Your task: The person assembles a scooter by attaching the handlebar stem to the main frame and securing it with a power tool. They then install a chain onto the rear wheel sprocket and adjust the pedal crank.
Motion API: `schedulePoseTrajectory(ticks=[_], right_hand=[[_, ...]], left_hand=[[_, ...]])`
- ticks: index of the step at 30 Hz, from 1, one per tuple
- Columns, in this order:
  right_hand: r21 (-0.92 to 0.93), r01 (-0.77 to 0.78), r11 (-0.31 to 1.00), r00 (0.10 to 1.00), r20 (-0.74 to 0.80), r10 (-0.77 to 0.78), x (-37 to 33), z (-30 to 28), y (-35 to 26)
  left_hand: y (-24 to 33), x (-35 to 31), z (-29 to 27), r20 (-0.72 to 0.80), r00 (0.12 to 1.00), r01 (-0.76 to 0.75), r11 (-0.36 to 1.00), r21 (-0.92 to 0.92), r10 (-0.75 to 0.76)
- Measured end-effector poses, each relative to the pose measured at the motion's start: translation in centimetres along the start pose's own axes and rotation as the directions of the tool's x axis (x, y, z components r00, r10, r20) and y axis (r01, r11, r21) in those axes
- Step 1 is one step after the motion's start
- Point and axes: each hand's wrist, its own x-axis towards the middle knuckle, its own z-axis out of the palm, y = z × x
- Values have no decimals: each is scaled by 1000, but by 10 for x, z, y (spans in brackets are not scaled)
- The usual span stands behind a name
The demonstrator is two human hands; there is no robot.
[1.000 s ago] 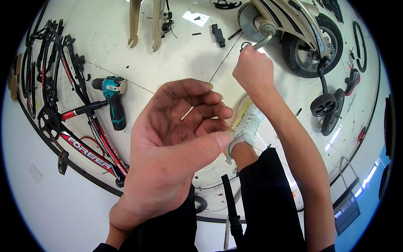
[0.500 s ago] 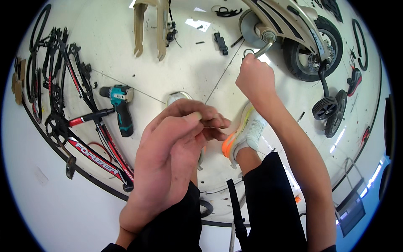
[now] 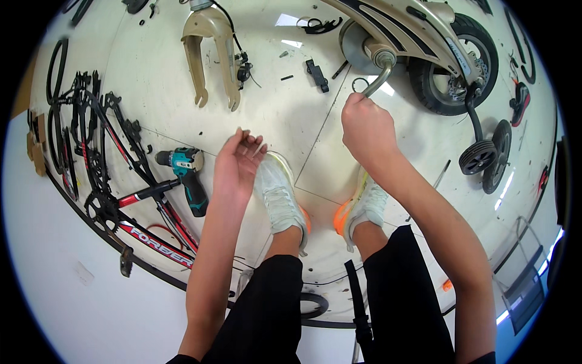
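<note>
My right hand (image 3: 368,127) is closed around the end of a curved silver crank arm (image 3: 383,76). The crank arm comes out of the round hub of a beige bicycle frame (image 3: 403,33), with a grey disc behind it. My fist hides the far end of the arm. My left hand (image 3: 238,162) hovers over the floor above my left shoe (image 3: 276,197), palm turned inward. Its fingers are loosely bent and apart, and nothing shows in them. Left of this hand lies a teal and black cordless drill (image 3: 189,181).
A black and red bicycle frame (image 3: 154,242) lies at the left. A beige fork (image 3: 209,45) lies ahead of my left hand. Behind the beige frame are a black-tyred wheel (image 3: 485,79) and a small stabiliser wheel (image 3: 478,158). A black bracket (image 3: 316,76) and small parts dot the floor.
My left hand has moved away from in front of my face-height view, down and forward toward the floor. My right hand keeps its hold on the crank arm. The view has shifted slightly.
</note>
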Motion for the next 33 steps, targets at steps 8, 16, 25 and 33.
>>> schedulePoseTrajectory(ticks=[8, 16, 25, 33], right_hand=[[-76, 9, 997, 1000, -17, -11, -1, 3, 1], [-254, 68, 965, 996, -33, -79, -8, 8, 12], [188, -128, 974, 976, 196, 91, -29, -2, 54], [-28, -68, 997, 980, 186, 72, -41, 7, 80]], left_hand=[[44, 89, 24, 263, 710, -518, 232, 823, 653], [36, 116, 21, 350, 772, -517, 204, 831, 530], [57, 141, 4, 310, 878, -409, 234, 882, 366], [46, 150, 36, 513, 825, -358, -484, 799, 238]])
